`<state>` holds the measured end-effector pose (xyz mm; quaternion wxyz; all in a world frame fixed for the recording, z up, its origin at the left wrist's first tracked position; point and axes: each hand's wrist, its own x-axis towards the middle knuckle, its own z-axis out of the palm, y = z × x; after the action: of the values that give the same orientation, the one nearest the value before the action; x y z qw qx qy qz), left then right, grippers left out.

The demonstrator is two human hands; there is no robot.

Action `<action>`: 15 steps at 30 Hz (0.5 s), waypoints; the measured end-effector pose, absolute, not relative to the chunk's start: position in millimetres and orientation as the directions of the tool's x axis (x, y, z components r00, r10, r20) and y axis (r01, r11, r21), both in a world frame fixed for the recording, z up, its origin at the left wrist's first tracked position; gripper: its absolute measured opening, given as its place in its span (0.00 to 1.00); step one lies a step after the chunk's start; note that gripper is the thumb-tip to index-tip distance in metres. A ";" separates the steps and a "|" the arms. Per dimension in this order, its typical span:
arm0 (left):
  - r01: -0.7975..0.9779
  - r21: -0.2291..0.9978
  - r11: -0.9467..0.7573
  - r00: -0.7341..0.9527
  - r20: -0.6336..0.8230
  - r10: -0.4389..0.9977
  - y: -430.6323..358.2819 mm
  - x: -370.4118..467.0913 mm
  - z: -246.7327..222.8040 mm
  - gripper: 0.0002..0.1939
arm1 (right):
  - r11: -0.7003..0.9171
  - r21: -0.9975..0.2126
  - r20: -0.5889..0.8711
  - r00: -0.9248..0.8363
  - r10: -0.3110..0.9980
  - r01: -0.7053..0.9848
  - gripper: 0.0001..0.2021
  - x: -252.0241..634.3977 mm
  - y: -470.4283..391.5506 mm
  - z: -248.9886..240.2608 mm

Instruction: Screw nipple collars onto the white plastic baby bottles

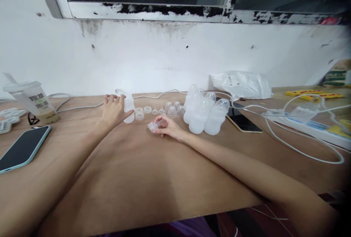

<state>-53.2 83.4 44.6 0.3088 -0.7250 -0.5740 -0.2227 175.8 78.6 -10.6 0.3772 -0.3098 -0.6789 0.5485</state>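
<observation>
My left hand [113,111] is at the left side of a translucent white baby bottle [129,109]. Its fingers are spread and its thumb lies across the front of the bottle; whether it touches is unclear. Between thumb and fingers, my right hand [169,127] pinches a clear plastic cap [152,126], tilted just over the table. Behind it are several white collar rings [139,115], small clear nipples [155,111] and clear dome caps [172,111]. To the right stands a group of capped baby bottles [197,118].
A drink cup [37,101] and a phone [24,149] are on the left. At right lie a dark tablet or phone [244,120], white cables [274,134], a power strip [323,131] and a plastic bag [244,83] by the wall. The wooden table [142,178] ends near my lap.
</observation>
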 end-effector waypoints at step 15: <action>0.686 0.590 -0.426 0.140 0.467 0.873 67.5 -12.5 -16.9 0.26 | 0.357 -0.928 0.320 -0.259 0.911 0.111 0.18 177.1 84.0 -15.5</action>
<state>-12.5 67.5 -16.9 -0.1181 -0.7458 -0.5228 -0.3957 177.1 84.0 -15.5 0.4755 -0.3798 -0.6726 0.4210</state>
